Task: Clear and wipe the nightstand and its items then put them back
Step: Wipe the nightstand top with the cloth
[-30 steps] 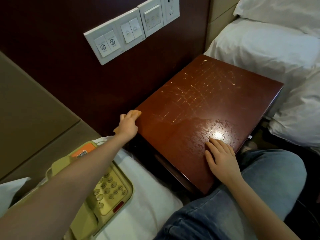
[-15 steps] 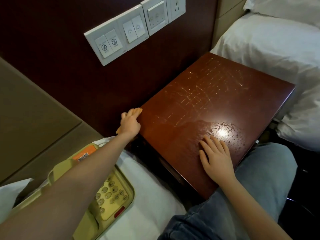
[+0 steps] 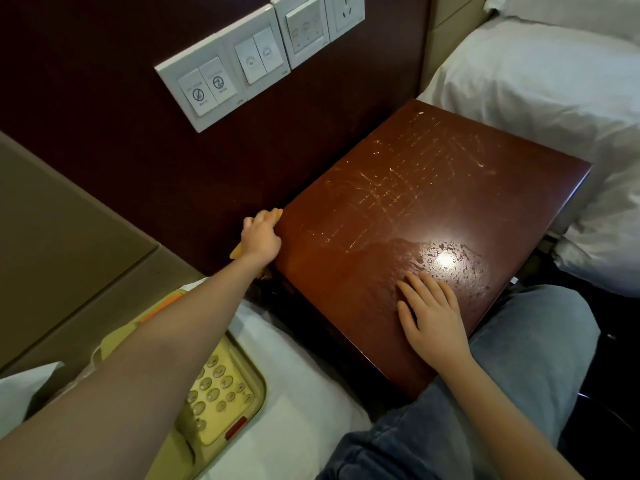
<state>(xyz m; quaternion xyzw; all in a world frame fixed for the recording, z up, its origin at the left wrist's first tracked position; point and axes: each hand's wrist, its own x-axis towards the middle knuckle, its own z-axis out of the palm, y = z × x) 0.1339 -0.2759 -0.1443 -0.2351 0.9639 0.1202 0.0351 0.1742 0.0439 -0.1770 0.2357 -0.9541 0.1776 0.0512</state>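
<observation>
Your left arm was stretched straight so your left grip (image 3: 259,237), fingers together, pressed the orange cloth (image 3: 237,253) on the nightstand's (image 3: 415,188) side by its back left corner, likely to wipe it. Your right grip (image 3: 429,317) lay flat and spread near the tabletop's front edge, likely to steady you. The telephone (image 3: 214,393) sat on the bed (image 3: 298,368).

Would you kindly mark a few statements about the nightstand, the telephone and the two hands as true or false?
1. The telephone stands on the nightstand. False: it lies on the white bedding to the nightstand's left.
2. The right hand lies flat on the nightstand top. True.
3. The left hand presses an orange cloth against the nightstand's left edge. True.
4. The nightstand top is unscratched. False: pale scratches cross it.
</observation>
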